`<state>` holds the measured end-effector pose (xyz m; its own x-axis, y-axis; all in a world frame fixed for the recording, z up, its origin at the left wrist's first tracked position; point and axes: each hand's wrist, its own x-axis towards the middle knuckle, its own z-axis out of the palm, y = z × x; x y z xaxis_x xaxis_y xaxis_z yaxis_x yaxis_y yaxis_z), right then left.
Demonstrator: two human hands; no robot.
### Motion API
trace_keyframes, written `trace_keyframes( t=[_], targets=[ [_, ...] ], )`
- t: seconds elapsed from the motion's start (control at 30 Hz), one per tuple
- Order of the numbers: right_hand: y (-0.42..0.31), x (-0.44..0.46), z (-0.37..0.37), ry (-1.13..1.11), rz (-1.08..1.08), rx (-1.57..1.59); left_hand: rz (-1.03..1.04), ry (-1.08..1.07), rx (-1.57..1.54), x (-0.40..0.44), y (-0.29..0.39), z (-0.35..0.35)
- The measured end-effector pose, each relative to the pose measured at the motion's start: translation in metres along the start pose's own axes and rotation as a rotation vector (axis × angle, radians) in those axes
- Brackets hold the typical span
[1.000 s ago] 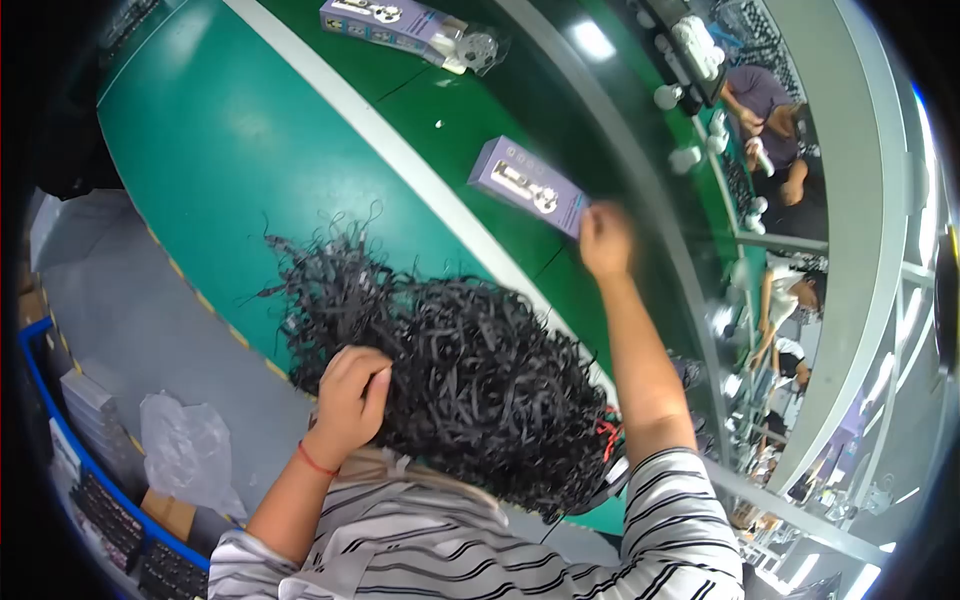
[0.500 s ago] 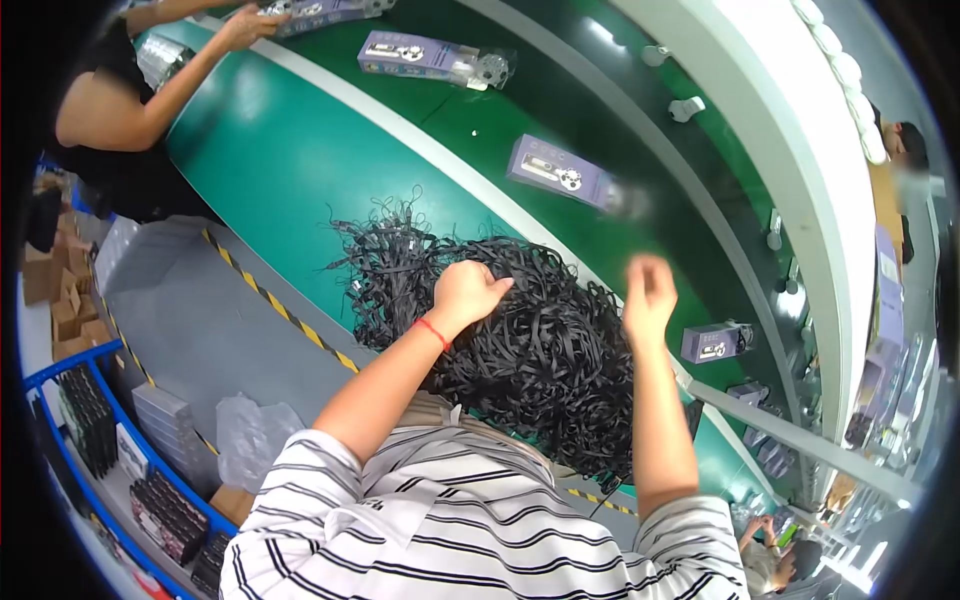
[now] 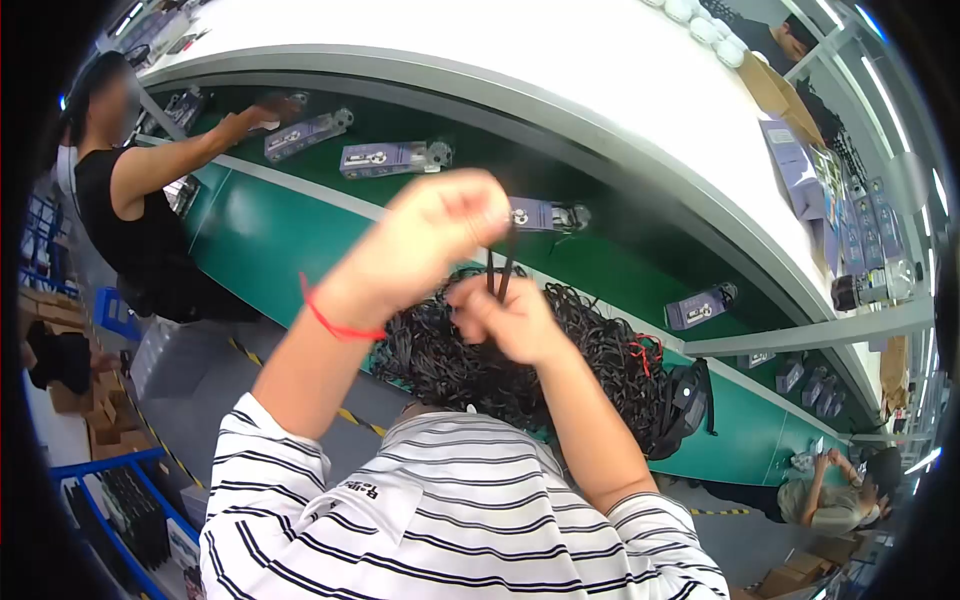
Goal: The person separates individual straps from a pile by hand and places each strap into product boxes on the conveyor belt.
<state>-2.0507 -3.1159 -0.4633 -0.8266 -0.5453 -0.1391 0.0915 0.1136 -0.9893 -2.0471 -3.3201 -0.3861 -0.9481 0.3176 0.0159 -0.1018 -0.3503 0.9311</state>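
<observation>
My left hand [image 3: 440, 225], with a red cord round its wrist, is raised and pinches the top of a black lanyard [image 3: 502, 262]. The lanyard hangs down as a narrow loop. Lower down, my right hand [image 3: 512, 318] closes its fingers around the same lanyard, just over a large tangled heap of black lanyards [image 3: 440, 365]. Both hands are somewhat blurred, and the lanyard's ends are hidden. A red cord [image 3: 645, 352] lies on the right part of the heap, beside a black pouch-like item [image 3: 690, 405].
Beyond the green table [image 3: 290, 225] runs a darker green belt carrying purple boxes [image 3: 375, 160]. A white shelf [image 3: 420, 25] curves above it, and a metal bar [image 3: 800, 338] crosses at right. One person [image 3: 150, 190] works at left, another [image 3: 830, 500] at lower right.
My left hand has risen from the heap with a lanyard. My right hand has moved left from over the belt side and now holds it too. The view has shifted and tilted up.
</observation>
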Motion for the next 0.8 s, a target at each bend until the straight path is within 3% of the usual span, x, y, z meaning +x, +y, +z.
trace_keyframes(
  t=[0.03, 0.1, 0.23, 0.33, 0.4, 0.43, 0.53, 0.7, 0.8],
  targets=[
    [-0.007, -0.004, -0.005, -0.195, 0.189, 0.057, 0.160, 0.018, -0.043, -0.003, 0.016, -0.014],
    [0.015, -0.008, -0.023, -0.039, -0.038, 0.181, 0.307, 0.060, -0.156, -0.023, 0.043, -0.042],
    [-0.007, -0.018, -0.050, -0.141, -0.076, 0.003, 0.345, 0.017, -0.388, -0.059, 0.087, -0.079],
    [-0.077, -0.042, -0.044, -0.113, -0.101, -0.076, 0.432, 0.000, -0.416, -0.078, 0.108, -0.079],
    [-0.115, -0.054, -0.049, -0.018, -0.495, 0.029, 0.497, -0.059, -0.382, -0.090, 0.112, -0.066],
    [-0.111, -0.051, -0.049, -0.010, -0.503, 0.028, 0.527, -0.095, -0.362, -0.092, 0.114, -0.065],
    [-0.069, -0.042, -0.047, -0.168, 0.056, -0.326, 0.436, 0.022, -0.426, -0.086, 0.082, -0.081],
    [-0.006, -0.045, -0.074, -0.025, -0.088, -0.025, 0.394, 0.261, -0.424, -0.088, 0.012, -0.081],
    [0.032, -0.053, -0.076, -0.091, 0.129, -0.364, 0.241, 0.553, -0.575, -0.095, -0.010, -0.074]
  ],
)
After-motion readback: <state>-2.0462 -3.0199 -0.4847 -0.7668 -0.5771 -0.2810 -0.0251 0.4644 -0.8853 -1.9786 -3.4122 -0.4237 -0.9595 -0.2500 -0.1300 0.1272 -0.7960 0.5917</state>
